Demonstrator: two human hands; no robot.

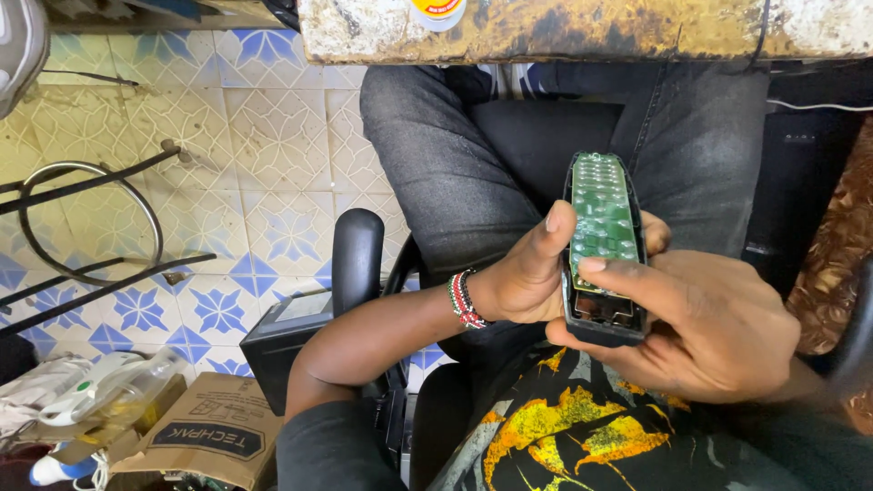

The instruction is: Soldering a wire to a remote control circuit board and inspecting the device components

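We hold a black plastic remote-control shell with its green circuit board exposed [602, 245] over our lap, long axis running near to far. Our left hand [527, 273] grips its left edge, thumb on the board; our right hand [705, 323] cradles the near end, forefinger across the board, perhaps pressing it.

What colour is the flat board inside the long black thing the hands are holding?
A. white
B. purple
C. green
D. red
C: the flat circuit board seated in the long black plastic remote-control shell is green, with the left hand and right hand gripping the shell.
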